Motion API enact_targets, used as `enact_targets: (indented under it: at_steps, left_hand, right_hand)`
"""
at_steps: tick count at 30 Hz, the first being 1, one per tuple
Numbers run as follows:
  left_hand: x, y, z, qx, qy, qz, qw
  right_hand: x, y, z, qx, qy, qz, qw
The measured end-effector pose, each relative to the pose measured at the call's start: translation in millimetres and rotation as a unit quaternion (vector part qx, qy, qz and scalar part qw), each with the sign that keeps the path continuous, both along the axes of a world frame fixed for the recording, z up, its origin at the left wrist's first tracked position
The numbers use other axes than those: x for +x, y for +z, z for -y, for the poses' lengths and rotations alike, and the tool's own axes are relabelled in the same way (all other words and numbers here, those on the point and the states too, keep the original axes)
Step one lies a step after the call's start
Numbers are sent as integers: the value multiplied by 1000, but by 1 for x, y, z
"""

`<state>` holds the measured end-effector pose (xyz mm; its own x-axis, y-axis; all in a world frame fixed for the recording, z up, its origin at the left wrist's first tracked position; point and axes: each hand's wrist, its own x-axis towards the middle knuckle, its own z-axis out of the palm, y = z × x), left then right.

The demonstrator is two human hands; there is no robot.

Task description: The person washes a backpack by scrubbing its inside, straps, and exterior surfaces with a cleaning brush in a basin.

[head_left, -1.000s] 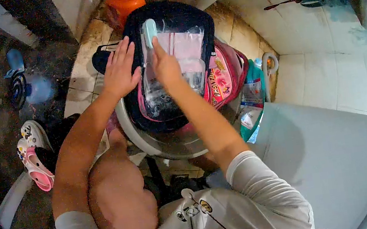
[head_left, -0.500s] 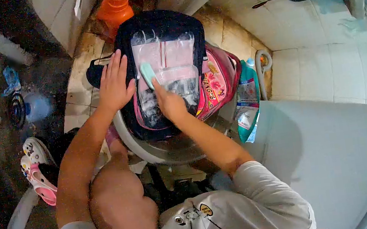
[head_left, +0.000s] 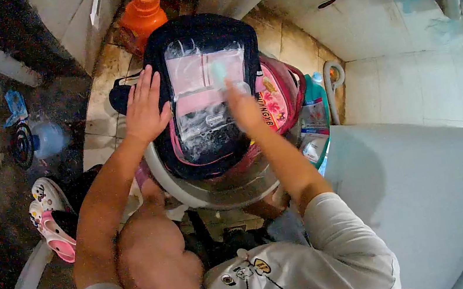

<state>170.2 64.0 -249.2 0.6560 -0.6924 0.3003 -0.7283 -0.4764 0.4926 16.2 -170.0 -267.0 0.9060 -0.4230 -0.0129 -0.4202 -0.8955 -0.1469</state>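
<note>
A dark backpack (head_left: 198,34) with a pink and grey front panel lies across a round basin (head_left: 203,198). White suds cover much of that panel. My left hand (head_left: 146,103) rests flat on the backpack's left edge, fingers stretched out. In my right hand (head_left: 244,107) is a pale green scrub brush (head_left: 218,72), blurred by motion, over the right part of the panel. The grip itself is smeared. Beneath the backpack, on the right, a pink bag with printed lettering (head_left: 275,100) shows in the basin.
An orange jug (head_left: 144,18) stands behind the backpack. To the right are a green detergent bottle (head_left: 314,124), a grey hose (head_left: 336,79) and a large white surface (head_left: 414,178). Floor items at left include a clear plastic bottle (head_left: 50,137) and white-and-pink clogs (head_left: 51,211).
My right hand has moved the brush up and to the right across the panel, uncovering a small label. My left hand has stayed in place on the backpack.
</note>
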Motion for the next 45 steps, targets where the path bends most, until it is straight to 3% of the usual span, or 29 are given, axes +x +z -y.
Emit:
enact_targets:
  at_steps: [2, 4, 7, 9, 10, 12, 13, 15, 16, 18, 19, 21, 22, 25, 28, 31, 32, 34, 37, 38, 40, 44, 45]
  left_hand:
    - [-1, -1, -1, 3, 2, 2, 1000]
    - [-1, -1, 1, -1, 8, 9, 1000]
    - [0, -1, -1, -9, 0, 4, 1000]
    - [1, -1, -2, -12, -3, 9, 1000]
    - [1, -2, -2, -18, -6, 14, 1000]
    - [0, 0, -2, -12, -6, 14, 1000]
    - [0, -1, -2, -12, -2, 18, 1000]
    - [-2, -1, 0, -16, -1, 24, 1000]
    - [-3, -1, 0, -7, 2, 18, 1000]
    - [0, 0, 1, 6, 4, 18, 1000]
    - [-1, 0, 0, 1, 1, 14, 1000]
    - [1, 2, -1, 0, -13, 4, 1000]
    - [2, 1, -2, 5, -26, 9, 1000]
    - [0, -1, 2, -17, -15, 13, 1000]
    - [1, 3, 3, -16, -31, 17, 999]
    - [1, 7, 2, -31, -53, 9, 998]
    - [2, 5, 2, -46, -58, 3, 997]
    - [6, 3, 3, -30, -55, 14, 998]
    - [2, 6, 3, -28, -54, 30, 998]
    - [0, 5, 2, -26, -59, 32, 997]
    - [1, 6, 4, -23, -54, 34, 998]
    - [2, 1, 5, -25, -52, 46, 997]
    - [4, 1, 6, -36, -59, 39, 997]
  right_hand:
    - [18, 41, 8, 42, -100, -9, 994]
    - [22, 0, -5, 42, -106, 131, 985]
    - [22, 7, -57, 76, -81, 43, 993]
    - [7, 8, -61, 72, 50, -33, 996]
    - [4, 12, -38, 58, 39, -57, 996]
    - [8, 8, 13, 47, -88, -34, 994]
    - [8, 10, 10, 49, -90, -35, 994]
    - [13, 13, 1, 65, -88, 92, 990]
    - [13, 0, -18, 2, -86, 98, 991]
    - [9, 2, -58, 117, -14, -12, 993]
    - [4, 5, -61, 122, -20, -8, 992]
    - [-16, 14, -49, 44, 17, -88, 995]
    - [-15, 17, -25, 7, -24, -125, 992]
    - [-9, 28, 41, -37, -30, 48, 998]
    - [40, 46, 48, -61, -115, 87, 988]
    - [24, 18, 37, -52, -130, 149, 979]
    - [4, 12, 26, -49, -136, 154, 977]
    - [-40, 9, 5, 89, -199, 25, 976]
    - [-36, 7, 24, 58, -152, 107, 981]
    - [-19, 6, 37, -9, -107, 184, 977]
    - [23, 53, 40, 22, -187, 88, 978]
    - [9, 26, 36, -4, -199, 91, 976]
    - [-19, 9, 25, 34, -193, 97, 976]
